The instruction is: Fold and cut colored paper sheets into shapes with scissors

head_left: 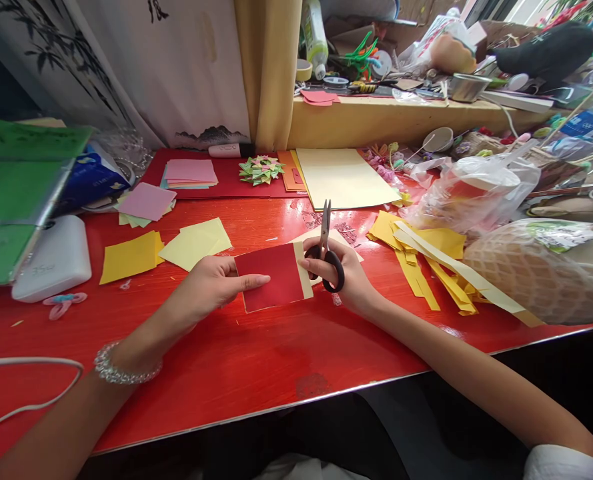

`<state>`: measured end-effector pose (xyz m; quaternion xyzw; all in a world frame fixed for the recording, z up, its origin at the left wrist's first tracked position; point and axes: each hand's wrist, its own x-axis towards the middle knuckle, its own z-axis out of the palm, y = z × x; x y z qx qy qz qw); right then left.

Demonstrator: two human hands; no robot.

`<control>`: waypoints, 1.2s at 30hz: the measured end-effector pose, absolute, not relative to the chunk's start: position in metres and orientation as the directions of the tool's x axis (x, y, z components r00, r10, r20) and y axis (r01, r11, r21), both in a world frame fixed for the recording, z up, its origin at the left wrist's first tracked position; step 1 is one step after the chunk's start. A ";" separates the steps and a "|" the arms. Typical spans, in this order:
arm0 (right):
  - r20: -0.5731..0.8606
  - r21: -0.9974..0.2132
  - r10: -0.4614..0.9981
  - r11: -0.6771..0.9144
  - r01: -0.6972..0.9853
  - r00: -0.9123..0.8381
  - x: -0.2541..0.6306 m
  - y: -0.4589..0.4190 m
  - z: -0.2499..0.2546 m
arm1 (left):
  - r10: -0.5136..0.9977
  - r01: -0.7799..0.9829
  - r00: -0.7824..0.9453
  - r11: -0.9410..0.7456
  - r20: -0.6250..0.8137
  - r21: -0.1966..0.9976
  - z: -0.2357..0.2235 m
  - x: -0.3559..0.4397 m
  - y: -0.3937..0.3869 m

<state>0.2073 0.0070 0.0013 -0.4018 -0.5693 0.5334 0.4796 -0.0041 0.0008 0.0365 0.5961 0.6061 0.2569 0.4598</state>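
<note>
My left hand (pixel 216 285) grips the left side of a dark red card (pixel 273 283), thumb lying on top. A pale yellow strip of paper (pixel 303 270) shows along the card's right edge. My right hand (pixel 346 270) has black-handled scissors (pixel 325 227) hooked in its fingers, blades pointing away from me and nearly closed. Its thumb and fingertips also touch the pale strip at the card's right side. Behind that hand, partly hidden, lies another pale sheet (pixel 316 235) on the table.
Yellow squares (pixel 129 259) and pale yellow squares (pixel 196 243) lie to the left. Yellow offcuts (pixel 426 260) spread at right beside a netted bag (pixel 541 273). A large cream sheet (pixel 343 177) and a folded paper star (pixel 261 171) sit at the back. A white power bank (pixel 56 260) stands left.
</note>
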 end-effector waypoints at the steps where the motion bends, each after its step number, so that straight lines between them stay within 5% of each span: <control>1: 0.119 -0.993 0.965 0.115 -0.032 -0.233 0.208 0.007 0.002 | 0.967 0.494 0.139 0.118 -0.212 0.861 0.035 -0.006 0.002; 9: 0.133 -0.887 0.984 0.173 0.427 -0.121 0.233 0.029 -0.003 | 0.972 0.664 0.124 -0.231 0.199 0.711 0.022 -0.021 0.013; 15: 0.227 -0.461 0.973 0.154 0.874 -0.052 0.249 0.045 -0.007 | 0.926 0.743 0.256 -0.372 0.278 0.556 0.008 -0.029 0.024; 32: 0.336 -0.062 0.842 0.467 0.882 -0.422 0.250 0.039 -0.003 | 0.874 0.713 0.354 -0.483 0.334 0.508 0.005 -0.025 0.021; 34: 0.419 -0.092 0.811 0.486 0.869 -0.408 0.247 0.036 -0.001 | 0.883 0.719 0.338 -0.466 0.325 0.516 0.006 -0.025 0.021; 36: 0.479 -0.258 0.795 0.532 0.806 -0.372 0.241 0.032 0.001 | 0.892 0.723 0.326 -0.449 0.313 0.526 0.007 -0.025 0.020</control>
